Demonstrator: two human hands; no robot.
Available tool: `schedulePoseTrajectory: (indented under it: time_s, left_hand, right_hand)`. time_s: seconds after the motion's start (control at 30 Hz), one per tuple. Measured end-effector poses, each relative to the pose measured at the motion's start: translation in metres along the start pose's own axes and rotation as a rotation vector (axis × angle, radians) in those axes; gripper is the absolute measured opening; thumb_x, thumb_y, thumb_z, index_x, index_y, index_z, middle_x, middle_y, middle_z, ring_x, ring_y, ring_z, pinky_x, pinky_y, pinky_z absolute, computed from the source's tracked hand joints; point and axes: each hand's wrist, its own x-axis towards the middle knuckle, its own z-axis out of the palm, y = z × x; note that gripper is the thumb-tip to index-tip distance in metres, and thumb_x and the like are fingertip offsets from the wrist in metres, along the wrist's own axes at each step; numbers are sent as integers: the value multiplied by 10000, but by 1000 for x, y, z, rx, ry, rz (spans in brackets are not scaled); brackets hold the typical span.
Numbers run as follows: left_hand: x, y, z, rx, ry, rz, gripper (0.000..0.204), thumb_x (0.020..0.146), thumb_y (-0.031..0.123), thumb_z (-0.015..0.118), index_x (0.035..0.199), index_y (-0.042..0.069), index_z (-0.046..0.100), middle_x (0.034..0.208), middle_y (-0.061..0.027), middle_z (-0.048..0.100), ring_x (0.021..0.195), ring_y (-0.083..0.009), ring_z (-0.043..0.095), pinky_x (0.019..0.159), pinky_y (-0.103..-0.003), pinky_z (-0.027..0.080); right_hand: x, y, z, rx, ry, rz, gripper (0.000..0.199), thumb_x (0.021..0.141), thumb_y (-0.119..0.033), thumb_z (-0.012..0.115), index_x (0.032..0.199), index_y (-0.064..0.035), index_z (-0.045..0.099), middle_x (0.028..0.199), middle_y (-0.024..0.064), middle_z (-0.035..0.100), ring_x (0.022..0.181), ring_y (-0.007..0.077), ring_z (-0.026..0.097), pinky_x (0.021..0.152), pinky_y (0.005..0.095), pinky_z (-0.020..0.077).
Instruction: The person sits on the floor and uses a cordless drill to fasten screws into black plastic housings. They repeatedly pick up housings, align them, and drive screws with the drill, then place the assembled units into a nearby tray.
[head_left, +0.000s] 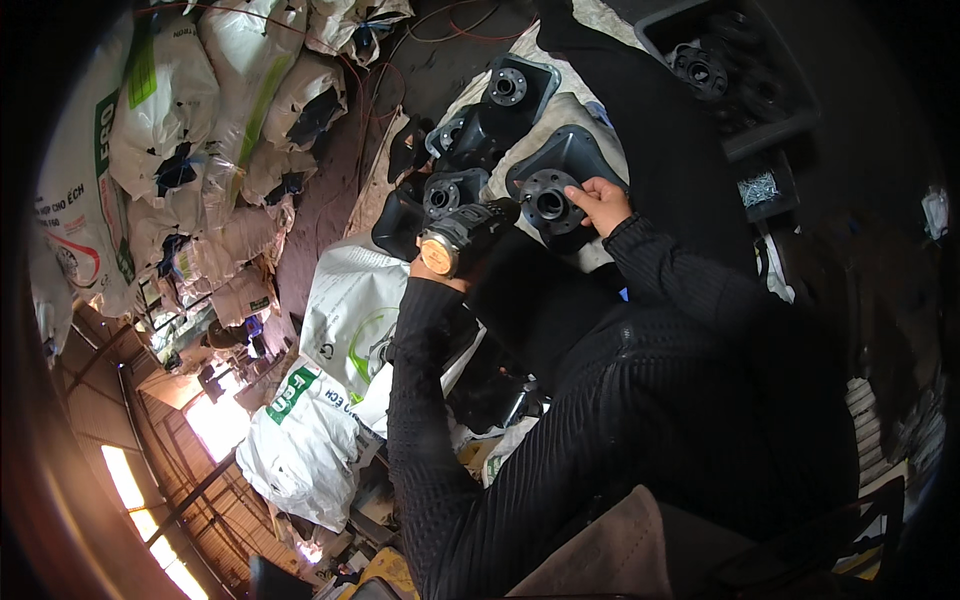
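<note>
My left hand [440, 278] is closed beneath a dark power driver [478, 226] with a round yellowish rear end; most of its fingers are hidden behind the tool. The driver's dark nose points right, toward a round black flange [550, 203] with a centre hole and small holes about it. Thumb and fingers of my right hand [600, 204] pinch the flange's right rim. Under that flange is a dark grey plastic housing [572, 152] with a rounded square base. Another flange [440, 197] on a similar housing lies just left, beyond the driver.
Farther off stands another housing with a flange [508, 86]. A dark bin [765, 135] of black parts is at upper right, with a small tray of screws [760, 190] below it. White sacks [165, 110] are piled at left, and thin red hoses [375, 75] cross the floor.
</note>
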Motion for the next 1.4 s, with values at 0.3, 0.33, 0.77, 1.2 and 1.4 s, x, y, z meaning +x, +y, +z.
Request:
schedulePoseTrajectory:
  time_s: [0.3,0.33,0.77,1.2,1.4]
  left_hand:
    - [-5,49,-27,-66,-28,-73,496,773,336,603,1188,84,504,1152,-70,571,1087,-226,535,954,-296,406]
    - [-4,57,-33,-107,-32,-82,479,778,325,600,1180,82,506,1146,-67,574,1078,-223,539,947,-297,410]
    - [7,44,-17,-156,96,44,464,756,238,643,1166,60,517,1127,-85,579,1054,-221,550,930,-310,415]
    - [-87,98,-14,-372,429,113,386,712,137,656,1086,90,572,938,-63,626,836,-221,622,752,-362,496]
    - [-105,110,26,-559,284,135,496,778,50,610,1235,34,417,1065,-91,566,981,-179,576,847,-308,481]
  right_hand:
    - [-4,-13,0,-40,69,49,280,797,-250,679,871,-14,547,743,22,602,590,64,519,474,210,420]
    - [-4,-14,0,-38,78,74,279,797,-246,679,874,-14,544,743,21,602,590,63,519,472,210,417]
    - [0,-11,-1,-77,47,58,279,809,-270,668,841,-26,536,735,12,592,600,55,513,450,213,415]
    - [-34,-34,-31,376,-24,290,419,873,-356,560,1141,-37,519,1003,75,599,827,150,577,693,302,489]
    - [-80,-58,-49,481,-366,352,534,922,-449,418,1258,-33,419,1116,172,562,939,215,564,741,353,495]
